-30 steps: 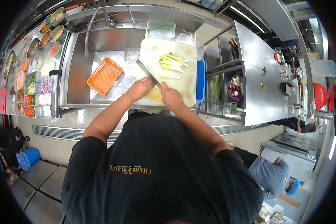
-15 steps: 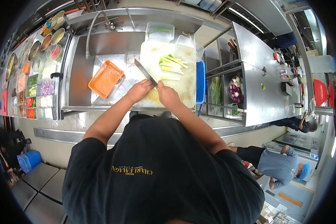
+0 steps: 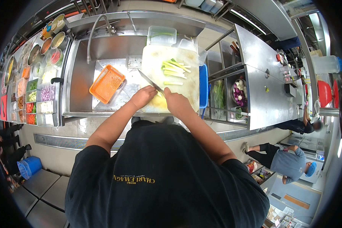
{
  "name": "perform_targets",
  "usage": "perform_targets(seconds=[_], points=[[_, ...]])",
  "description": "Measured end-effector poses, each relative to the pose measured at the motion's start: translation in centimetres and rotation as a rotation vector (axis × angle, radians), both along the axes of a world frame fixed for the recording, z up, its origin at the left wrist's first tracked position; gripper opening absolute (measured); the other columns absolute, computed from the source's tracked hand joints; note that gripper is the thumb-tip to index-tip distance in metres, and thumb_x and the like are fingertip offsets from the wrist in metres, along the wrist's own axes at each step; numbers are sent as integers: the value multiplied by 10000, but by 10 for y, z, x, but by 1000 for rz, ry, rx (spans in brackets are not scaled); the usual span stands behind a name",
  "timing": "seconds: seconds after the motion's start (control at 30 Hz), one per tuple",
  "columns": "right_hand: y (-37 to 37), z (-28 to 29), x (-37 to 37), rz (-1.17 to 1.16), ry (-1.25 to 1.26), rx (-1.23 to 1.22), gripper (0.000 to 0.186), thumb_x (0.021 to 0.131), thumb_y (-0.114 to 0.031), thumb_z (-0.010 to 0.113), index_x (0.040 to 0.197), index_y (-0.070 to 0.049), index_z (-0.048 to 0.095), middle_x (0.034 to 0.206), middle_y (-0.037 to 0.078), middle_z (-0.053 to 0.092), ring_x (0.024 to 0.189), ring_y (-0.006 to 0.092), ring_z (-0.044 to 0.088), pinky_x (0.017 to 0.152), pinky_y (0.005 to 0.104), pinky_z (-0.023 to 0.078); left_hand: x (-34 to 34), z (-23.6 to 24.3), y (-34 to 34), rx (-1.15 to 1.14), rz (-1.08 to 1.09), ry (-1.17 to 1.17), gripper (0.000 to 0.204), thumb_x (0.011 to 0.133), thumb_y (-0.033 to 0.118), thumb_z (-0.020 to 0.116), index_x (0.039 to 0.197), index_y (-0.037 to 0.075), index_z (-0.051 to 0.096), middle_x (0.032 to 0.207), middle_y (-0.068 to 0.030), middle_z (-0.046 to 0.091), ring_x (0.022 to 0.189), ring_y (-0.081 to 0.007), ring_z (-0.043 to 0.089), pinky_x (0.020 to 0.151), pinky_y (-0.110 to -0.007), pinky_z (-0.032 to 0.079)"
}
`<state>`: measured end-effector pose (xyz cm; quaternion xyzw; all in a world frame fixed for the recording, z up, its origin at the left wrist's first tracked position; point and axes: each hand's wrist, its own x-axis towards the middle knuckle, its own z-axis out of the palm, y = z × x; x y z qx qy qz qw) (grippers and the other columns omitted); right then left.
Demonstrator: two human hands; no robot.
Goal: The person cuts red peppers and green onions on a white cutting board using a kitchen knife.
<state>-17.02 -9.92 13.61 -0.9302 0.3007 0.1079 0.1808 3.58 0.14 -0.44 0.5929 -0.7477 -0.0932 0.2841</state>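
Vegetable stalks (image 3: 173, 69) lie toward the right edge of the cutting board (image 3: 188, 95). Slicing seems in hand near its front edge: right hand (image 3: 177, 102) grips the knife (image 3: 149, 80), left hand's (image 3: 143, 97) hold I cannot tell. Next stroke probably calls for careful fingers.

A stainless-steel sink (image 3: 119, 46) stands to the left of an open-sided stainless-steel worktable (image 3: 262, 106). Below the sink, across the pale floor (image 3: 66, 157), runs a long, slotted drain grate (image 3: 78, 141). Grey panels (image 3: 51, 195) with dark joints occupy the lower left; a white tube lamp (image 3: 338, 151) glows at far right.
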Motion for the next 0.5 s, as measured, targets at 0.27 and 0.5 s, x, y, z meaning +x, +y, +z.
perform_targets(seconds=[0.27, 0.5], points=[[4, -29, 16, -18, -144, -54, 153, 1123, -160, 510, 1199, -26, 507, 877, 267, 760, 839, 494, 760, 731, 616, 590, -3, -2, 5, -46, 22, -12, 263, 940, 87, 669, 1168, 14, 779, 1199, -104, 762, 1137, -287, 715, 999, -389, 621], [4, -31, 17, -34, -129, 19, 172, 1146, -196, 514, 1198, -33, 502, 865, 266, 758, 826, 497, 759, 727, 625, 584, -2, -8, 7, -98, 21, -23, 198, 934, 98, 695, 1095, 25, 785, 1146, -99, 759, 1088, -279, 722, 919, -398, 635]])
